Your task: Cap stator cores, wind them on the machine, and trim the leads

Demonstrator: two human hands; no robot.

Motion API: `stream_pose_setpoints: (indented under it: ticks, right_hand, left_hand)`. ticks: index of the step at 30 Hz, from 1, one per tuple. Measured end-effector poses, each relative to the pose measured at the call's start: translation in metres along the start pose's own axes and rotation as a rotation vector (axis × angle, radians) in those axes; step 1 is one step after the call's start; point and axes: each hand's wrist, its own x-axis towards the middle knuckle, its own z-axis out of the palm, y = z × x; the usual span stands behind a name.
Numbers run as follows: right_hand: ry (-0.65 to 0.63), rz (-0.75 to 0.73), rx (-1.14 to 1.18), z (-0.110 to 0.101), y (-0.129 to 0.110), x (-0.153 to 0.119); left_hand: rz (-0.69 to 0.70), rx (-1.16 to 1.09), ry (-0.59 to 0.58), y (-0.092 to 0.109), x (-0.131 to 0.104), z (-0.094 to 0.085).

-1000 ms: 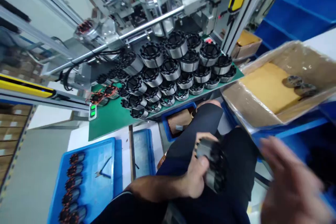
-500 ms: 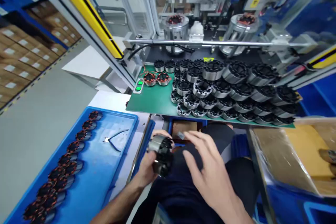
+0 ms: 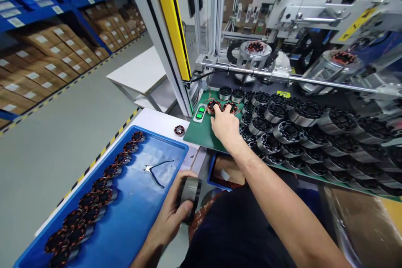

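Observation:
My left hand (image 3: 174, 211) is wrapped round a bare stator core (image 3: 191, 192), a steel ring with black insulation, held on its side by the tray's right edge. My right hand (image 3: 225, 125) reaches forward over the green board (image 3: 201, 132). Its fingertips are apart and touch two copper-wound stators, the left one (image 3: 211, 106) and the right one (image 3: 234, 108); the hand partly hides both. Beside them is a panel with two lit green buttons (image 3: 200, 113). Stacked bare stator cores (image 3: 289, 132) fill the board to the right.
A blue tray (image 3: 125, 226) at left holds a row of wound stators (image 3: 94, 211) and side cutters (image 3: 153, 169). One wound stator (image 3: 179, 130) sits on the white table. Below the board is a blue box (image 3: 216, 180) with a clear scrap (image 3: 225, 174). Machine posts (image 3: 171, 21) rise behind.
My right hand has moved forward, from near my left hand to the wound stators. A clear scrap seen by its fingers now lies in the box. The view has swung left.

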Motion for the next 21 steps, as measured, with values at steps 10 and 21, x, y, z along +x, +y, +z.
stream_pose_setpoints:
  ticks: [10,21]
  right_hand:
    - [-0.083,-0.082,-0.047,0.005,0.0,-0.056]
    - [-0.122,-0.277,0.131,0.007,0.039,-0.152]
  left_hand:
    - [0.261,-0.014,-0.106,0.023,0.045,-0.004]
    - [0.556,0.879,-0.149,0.143,0.207,-0.005]
